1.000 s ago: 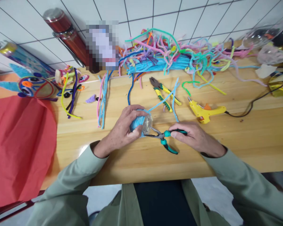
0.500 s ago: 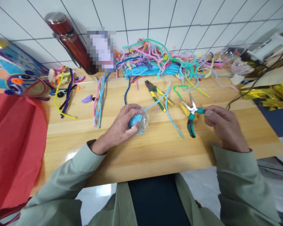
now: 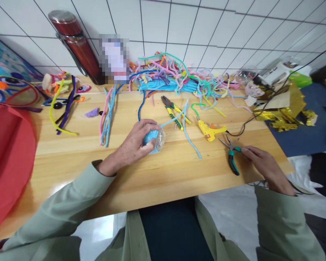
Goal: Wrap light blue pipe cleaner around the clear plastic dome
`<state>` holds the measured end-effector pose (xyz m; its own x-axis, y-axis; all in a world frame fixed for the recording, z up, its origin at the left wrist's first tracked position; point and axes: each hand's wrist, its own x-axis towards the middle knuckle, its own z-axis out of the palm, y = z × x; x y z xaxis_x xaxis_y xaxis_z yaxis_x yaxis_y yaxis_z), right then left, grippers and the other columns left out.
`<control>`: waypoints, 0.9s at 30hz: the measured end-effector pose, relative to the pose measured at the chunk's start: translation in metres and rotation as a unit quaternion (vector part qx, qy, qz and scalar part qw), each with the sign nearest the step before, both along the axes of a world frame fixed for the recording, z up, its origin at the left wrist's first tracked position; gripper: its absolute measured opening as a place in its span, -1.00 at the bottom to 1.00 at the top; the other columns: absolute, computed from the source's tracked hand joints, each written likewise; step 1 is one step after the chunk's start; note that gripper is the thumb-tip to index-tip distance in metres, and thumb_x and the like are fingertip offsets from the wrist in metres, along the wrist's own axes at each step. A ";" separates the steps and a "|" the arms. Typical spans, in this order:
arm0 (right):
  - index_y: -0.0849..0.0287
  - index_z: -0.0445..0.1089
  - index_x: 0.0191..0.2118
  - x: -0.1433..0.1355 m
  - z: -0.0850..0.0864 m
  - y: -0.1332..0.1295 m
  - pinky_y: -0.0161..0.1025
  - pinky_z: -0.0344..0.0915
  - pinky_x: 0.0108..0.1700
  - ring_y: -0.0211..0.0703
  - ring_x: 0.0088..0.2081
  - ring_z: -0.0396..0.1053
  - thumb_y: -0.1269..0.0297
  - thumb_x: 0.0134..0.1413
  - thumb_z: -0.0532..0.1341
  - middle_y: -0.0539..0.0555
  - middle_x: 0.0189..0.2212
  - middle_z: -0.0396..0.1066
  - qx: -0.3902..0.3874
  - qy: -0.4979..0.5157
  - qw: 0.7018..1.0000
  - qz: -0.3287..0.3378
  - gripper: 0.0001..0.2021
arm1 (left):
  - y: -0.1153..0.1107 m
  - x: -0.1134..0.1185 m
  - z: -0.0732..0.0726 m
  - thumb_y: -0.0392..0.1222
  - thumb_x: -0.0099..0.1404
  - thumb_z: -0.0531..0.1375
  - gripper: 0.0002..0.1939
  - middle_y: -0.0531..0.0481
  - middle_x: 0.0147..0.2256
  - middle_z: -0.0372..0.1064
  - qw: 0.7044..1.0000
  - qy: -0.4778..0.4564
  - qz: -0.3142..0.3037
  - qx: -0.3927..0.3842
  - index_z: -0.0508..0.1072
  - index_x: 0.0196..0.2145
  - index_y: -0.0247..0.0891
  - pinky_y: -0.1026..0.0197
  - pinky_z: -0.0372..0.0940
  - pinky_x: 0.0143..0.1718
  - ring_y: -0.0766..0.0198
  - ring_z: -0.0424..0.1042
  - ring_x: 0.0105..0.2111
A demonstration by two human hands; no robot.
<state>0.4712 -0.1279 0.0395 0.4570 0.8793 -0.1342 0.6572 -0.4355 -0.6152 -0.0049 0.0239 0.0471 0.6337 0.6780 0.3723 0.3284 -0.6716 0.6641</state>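
Note:
My left hand (image 3: 137,143) is wrapped round a clear plastic ball (image 3: 160,140) partly covered in light blue pipe cleaner, one strand of which sticks out to the upper right. Between the fingers of my right hand (image 3: 260,163) is one handle of teal and black pliers (image 3: 232,159), whose jaws are spread over the table. A yellow glue gun (image 3: 211,131) lies just beyond them. Yellow and green pliers (image 3: 175,112) rest in the middle, beside a loose light blue pipe cleaner (image 3: 190,137).
Along the wall lies a heap of coloured pipe cleaners (image 3: 174,84). A red flask (image 3: 78,47) stands at the back left. Red material (image 3: 11,163) covers the left side; gold foil (image 3: 288,108) and the glue gun's black cord (image 3: 243,131) are on the right.
My right hand has carried the pliers right and nearer me, uncovering the glue gun. The left hand keeps its hold on the ball. The camera view has shifted somewhat to the right.

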 end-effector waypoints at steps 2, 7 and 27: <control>-0.02 0.57 -0.35 0.004 -0.005 -0.002 0.07 0.39 -0.23 0.24 -0.26 0.52 -0.20 0.19 0.28 0.20 -0.33 0.60 -0.002 -0.055 0.998 0.043 -0.63 | 0.000 0.000 0.000 -0.24 0.48 0.14 -0.66 -0.21 0.16 0.36 1.000 0.000 -0.002 0.000 0.42 0.17 -0.17 -0.15 0.33 0.33 -0.02 0.39 0.24; 0.12 0.56 -0.05 -0.012 -0.026 -0.012 0.32 0.47 0.08 0.49 0.01 0.56 -0.21 0.27 0.20 0.40 -0.09 0.61 0.018 -0.204 0.971 0.120 -0.51 | 0.000 -0.001 0.002 -0.23 0.49 0.13 -0.65 -0.21 0.18 0.37 1.000 0.012 -0.003 -0.008 0.40 0.19 -0.15 -0.17 0.33 0.34 -0.01 0.38 0.25; 0.07 0.55 0.08 -0.018 0.012 -0.001 0.20 0.50 0.09 0.38 0.02 0.60 0.14 0.29 0.18 0.37 -0.04 0.65 0.098 -0.358 0.915 0.159 -0.66 | -0.002 0.004 -0.008 -0.27 0.37 0.17 -0.57 -0.27 0.20 0.37 0.999 0.014 -0.007 0.046 0.44 0.18 -0.25 -0.16 0.34 0.32 -0.07 0.40 0.25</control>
